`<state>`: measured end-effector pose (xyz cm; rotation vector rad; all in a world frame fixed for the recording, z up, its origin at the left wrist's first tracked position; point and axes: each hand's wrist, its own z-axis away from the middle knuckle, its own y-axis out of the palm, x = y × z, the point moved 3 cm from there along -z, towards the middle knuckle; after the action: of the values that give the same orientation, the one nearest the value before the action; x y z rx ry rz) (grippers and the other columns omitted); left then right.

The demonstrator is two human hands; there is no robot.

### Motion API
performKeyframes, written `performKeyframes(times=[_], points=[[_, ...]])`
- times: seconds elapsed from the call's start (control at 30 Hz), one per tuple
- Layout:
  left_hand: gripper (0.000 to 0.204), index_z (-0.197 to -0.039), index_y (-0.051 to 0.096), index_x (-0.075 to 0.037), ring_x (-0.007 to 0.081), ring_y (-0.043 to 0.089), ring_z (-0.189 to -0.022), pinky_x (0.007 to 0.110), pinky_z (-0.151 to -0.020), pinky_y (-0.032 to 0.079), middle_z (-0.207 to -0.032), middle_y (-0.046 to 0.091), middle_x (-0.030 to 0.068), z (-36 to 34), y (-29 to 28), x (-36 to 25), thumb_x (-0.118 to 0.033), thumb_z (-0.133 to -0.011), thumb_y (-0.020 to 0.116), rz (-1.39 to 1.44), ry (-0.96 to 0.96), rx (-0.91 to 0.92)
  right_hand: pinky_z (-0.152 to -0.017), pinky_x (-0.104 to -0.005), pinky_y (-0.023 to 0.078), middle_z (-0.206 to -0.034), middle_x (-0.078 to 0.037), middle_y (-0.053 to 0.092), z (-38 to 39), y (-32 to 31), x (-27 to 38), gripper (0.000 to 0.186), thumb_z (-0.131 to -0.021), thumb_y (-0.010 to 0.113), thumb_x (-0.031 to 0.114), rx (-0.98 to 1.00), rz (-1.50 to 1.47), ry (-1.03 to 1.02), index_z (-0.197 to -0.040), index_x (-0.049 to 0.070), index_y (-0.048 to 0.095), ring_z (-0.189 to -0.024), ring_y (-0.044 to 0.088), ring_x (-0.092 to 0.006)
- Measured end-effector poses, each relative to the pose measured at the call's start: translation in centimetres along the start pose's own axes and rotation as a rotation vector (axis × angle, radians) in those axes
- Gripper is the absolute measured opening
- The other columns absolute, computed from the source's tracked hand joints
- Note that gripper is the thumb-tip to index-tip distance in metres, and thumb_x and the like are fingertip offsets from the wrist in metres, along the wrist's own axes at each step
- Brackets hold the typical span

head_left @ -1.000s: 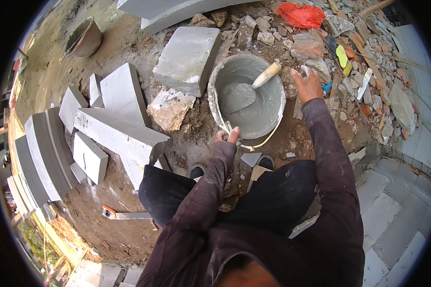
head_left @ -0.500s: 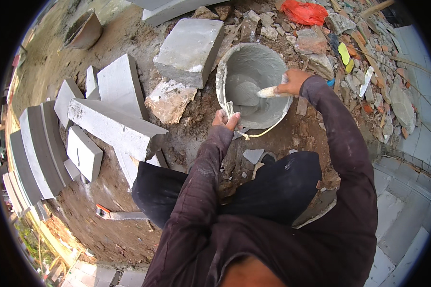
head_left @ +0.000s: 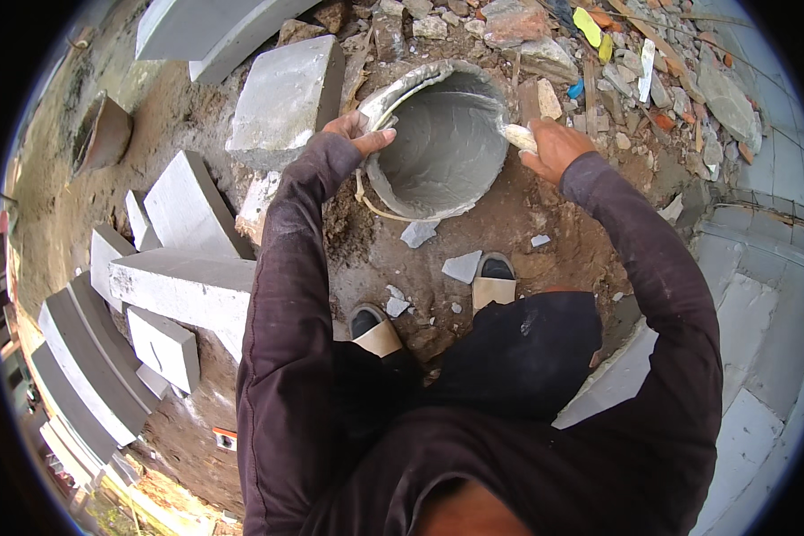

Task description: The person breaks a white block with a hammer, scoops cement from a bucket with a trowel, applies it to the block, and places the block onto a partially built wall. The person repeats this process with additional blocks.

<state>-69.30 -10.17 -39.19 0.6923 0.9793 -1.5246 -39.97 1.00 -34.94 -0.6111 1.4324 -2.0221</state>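
A bucket (head_left: 500, 165) coated with wet grey mortar (head_left: 442, 152) sits in front of me. My left hand (head_left: 355, 136) is closed on its left rim, thumb over the edge, beside the cord-like bucket handle (head_left: 386, 213) that hangs along the near side. At the right rim, my right hand (head_left: 558, 149) is wrapped round the pale, mortar-smeared grip of a tool (head_left: 519, 137), probably a trowel. I cannot make out its blade against the mortar.
Large grey blocks (head_left: 286, 94) lie left of the bucket, with more cut blocks (head_left: 183, 284) stacked farther left. Broken brick and stone rubble (head_left: 545, 58) covers the far right. An orange-ended tool (head_left: 225, 438) lies at lower left. My sandalled feet (head_left: 494, 284) stand just behind the bucket.
My left hand has moved from the near rim up to the left rim. My right hand has drawn the tool from the mortar's middle to the right rim. The view has shifted.
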Motion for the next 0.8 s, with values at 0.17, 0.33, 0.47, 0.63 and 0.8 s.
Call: performKeyframes(times=[0.17,0.33,0.47,0.63,0.8], points=[[0.025,-0.080,0.053,-0.010,0.0072,0.042,-0.056,0.021,-0.052,0.034,-0.065,0.049,-0.0032,0.0,0.5,-0.2,-0.029,-0.078,0.068,-0.011,0.058,0.004,-0.067,-0.0439,0.049,-0.093,-0.021,0.056,-3.0,5.4,3.8,0.032,-0.081,0.053,0.020,-0.094,0.071,0.086,-0.105,0.000,0.049,-0.075,0.061,-0.0360],[0.025,-0.080,0.053,-0.010,0.0067,0.041,-0.060,0.022,-0.055,0.032,-0.067,0.046,-0.0047,0.5,-0.8,1.5,-0.030,-0.077,0.069,-0.048,0.021,-0.036,-0.073,-0.0419,0.049,-0.091,-0.021,0.061,-0.5,7.3,5.1,0.022,-0.083,0.047,0.017,0.302,0.050,0.045,-0.101,0.005,0.052,-0.086,0.061,-0.0337],[0.027,-0.082,0.053,-0.010,0.0079,0.040,-0.063,0.023,-0.057,0.032,-0.068,0.045,-0.0048,1.2,-1.8,2.5,-0.030,-0.076,0.070,-0.147,0.020,-0.006,-0.073,-0.0430,0.049,-0.094,-0.021,0.059,-1.2,5.4,4.8,0.026,-0.082,0.048,0.018,0.225,-0.056,-0.017,-0.103,0.003,0.053,-0.086,0.060,-0.0355],[0.039,-0.089,0.055,-0.007,0.0107,0.045,-0.066,0.024,-0.061,0.037,-0.071,0.051,-0.0012,1.3,-2.2,2.7,-0.038,-0.072,0.070,-0.087,0.104,0.032,-0.073,-0.0439,0.049,-0.099,-0.022,0.056,-0.6,6.1,7.0,0.030,-0.080,0.054,0.018,-0.022,-0.088,0.090,-0.106,0.003,0.053,-0.085,0.060,-0.0362],[0.018,-0.083,0.055,-0.012,0.0055,0.038,-0.064,0.021,-0.061,0.029,-0.069,0.047,-0.0075,1.4,-2.6,3.2,-0.025,-0.078,0.066,0.022,0.040,-0.044,-0.072,-0.0435,0.049,-0.101,-0.020,0.054,1.1,7.0,6.5,0.036,-0.080,0.056,0.021,0.172,-0.060,0.053,-0.111,0.004,0.050,-0.084,0.060,-0.0361]])
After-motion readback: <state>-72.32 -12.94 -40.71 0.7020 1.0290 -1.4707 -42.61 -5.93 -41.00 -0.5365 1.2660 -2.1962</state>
